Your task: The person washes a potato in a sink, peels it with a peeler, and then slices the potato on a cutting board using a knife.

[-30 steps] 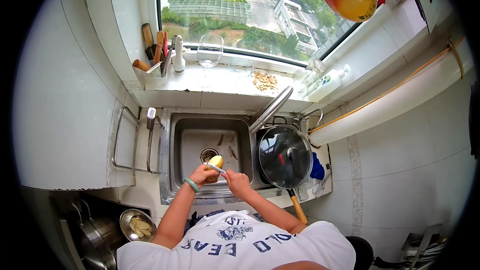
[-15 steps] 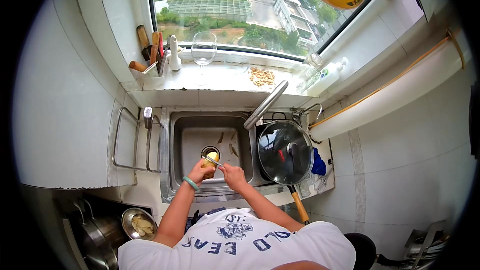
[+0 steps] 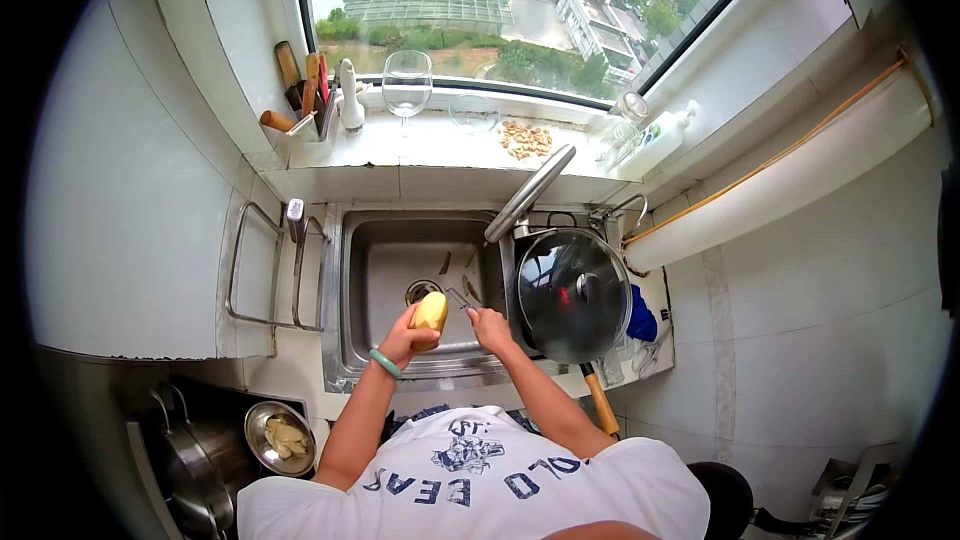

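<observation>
Over the steel sink [image 3: 375,240], my left hand [image 3: 402,337] is closed around a potato [image 3: 430,312], whose visible upper side is peeled yellow. A green bangle circles that wrist. To its right, my right hand [image 3: 489,329] grips a metal peeler [image 3: 460,298], its head apart from the potato and pointing up and left. A few strips of peel [image 3: 470,287] lie on the sink floor. The drain [image 3: 423,290] shows just behind the potato.
A lidded pan [image 3: 570,290] with a wooden handle stands right of the sink. The faucet [image 3: 530,194] angles over the sink's right rim. Bowl [image 3: 262,448] with pale pieces sits lower left. On the sill are a wine glass [image 3: 407,85], a knife holder [image 3: 315,130] and nuts or seeds [image 3: 526,140].
The peeler has come off the potato and moved to the right with my right hand. My left hand has turned the potato more upright, showing more of its peeled side.
</observation>
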Demonstrator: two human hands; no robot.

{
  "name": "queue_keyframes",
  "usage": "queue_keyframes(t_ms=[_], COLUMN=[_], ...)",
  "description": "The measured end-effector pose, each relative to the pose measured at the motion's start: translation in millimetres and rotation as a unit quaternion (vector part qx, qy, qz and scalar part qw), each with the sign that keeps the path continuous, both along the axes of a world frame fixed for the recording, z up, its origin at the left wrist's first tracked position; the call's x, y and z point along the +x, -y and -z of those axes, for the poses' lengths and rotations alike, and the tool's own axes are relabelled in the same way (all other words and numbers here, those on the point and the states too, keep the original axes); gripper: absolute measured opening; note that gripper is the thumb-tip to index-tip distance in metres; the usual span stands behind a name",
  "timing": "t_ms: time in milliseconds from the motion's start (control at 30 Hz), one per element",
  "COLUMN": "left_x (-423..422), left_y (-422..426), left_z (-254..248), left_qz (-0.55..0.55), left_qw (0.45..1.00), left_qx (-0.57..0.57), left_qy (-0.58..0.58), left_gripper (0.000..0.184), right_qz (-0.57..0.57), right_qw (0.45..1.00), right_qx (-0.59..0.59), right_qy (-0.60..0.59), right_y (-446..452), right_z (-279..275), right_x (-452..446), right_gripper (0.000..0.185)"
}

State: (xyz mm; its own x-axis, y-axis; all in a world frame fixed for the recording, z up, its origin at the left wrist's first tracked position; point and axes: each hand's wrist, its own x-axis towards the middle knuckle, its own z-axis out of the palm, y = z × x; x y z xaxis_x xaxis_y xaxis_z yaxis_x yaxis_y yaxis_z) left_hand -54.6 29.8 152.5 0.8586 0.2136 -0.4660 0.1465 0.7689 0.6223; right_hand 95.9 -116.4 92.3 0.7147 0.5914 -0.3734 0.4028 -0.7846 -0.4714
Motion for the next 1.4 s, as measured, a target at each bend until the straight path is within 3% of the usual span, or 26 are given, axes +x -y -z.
queue_keyframes(t_ms=[167, 233, 267, 367, 467, 800, 867, 933, 1000, 1033, 1067, 1133, 1267, 1400], left_x=[1, 1, 1, 8, 13, 8, 6, 1, 2, 1, 1, 3, 7, 13], left_y=[-3, -4, -2, 11, 18, 11, 10, 13, 11, 7, 3, -6, -7, -3], left_z=[5, 4, 7, 28, 40, 50, 46, 24, 21, 24, 19, 18, 8, 21], left_qz=[0.027, 0.023, 0.022, -0.038, -0.094, -0.057, -0.036, -0.022, -0.026, -0.018, -0.02, -0.021, -0.047, -0.072], left_qw=[0.998, 0.989, 0.989, 0.988, 0.981, 0.991, 0.994, 0.997, 0.995, 0.991, 0.978, 0.965, 0.955, 0.947], left_qx=[-0.026, -0.143, -0.143, -0.148, -0.158, -0.083, -0.067, -0.074, -0.095, -0.13, -0.208, -0.26, -0.292, -0.31], left_qy=[0.044, -0.008, -0.007, -0.031, -0.062, -0.089, -0.079, -0.028, -0.021, 0.009, 0.017, 0.032, -0.027, -0.048], left_gripper=[0.051, 0.044, 0.044, 0.058, 0.057, 0.053, 0.055, 0.051, 0.055, 0.055, 0.055, 0.054, 0.065, 0.061], right_qz=[0.035, 0.048, 0.048, -0.002, -0.086, -0.072, -0.05, -0.045, -0.056, -0.016, -0.007, -0.005, 0.018, -0.085], right_qw=[0.997, 0.989, 0.989, 0.985, 0.978, 0.986, 0.992, 0.998, 0.995, 0.995, 0.997, 0.994, 0.989, 0.985], right_qx=[0.046, 0.139, 0.138, 0.166, 0.156, 0.109, 0.08, -0.031, 0.035, 0.072, 0.078, 0.108, 0.144, 0.131], right_qy=[-0.049, -0.028, -0.028, 0.049, 0.106, 0.098, 0.083, 0.033, 0.073, 0.067, 0.004, 0.0, -0.026, 0.067], right_y=[-7, -6, -5, -5, -1, -10, -9, 7, 17, 17, 11, -3, -17, -17], right_z=[-23, -37, -46, -73, -75, -34, 0, 61, 74, 69, 34, -13, -69, -82], right_x=[-11, -17, -22, -39, -54, -39, -20, 2, 13, 16, 14, 7, -11, -34], right_gripper=[0.045, 0.041, 0.041, 0.034, 0.028, 0.03, 0.031, 0.033, 0.035, 0.042, 0.042, 0.041, 0.039, 0.034])
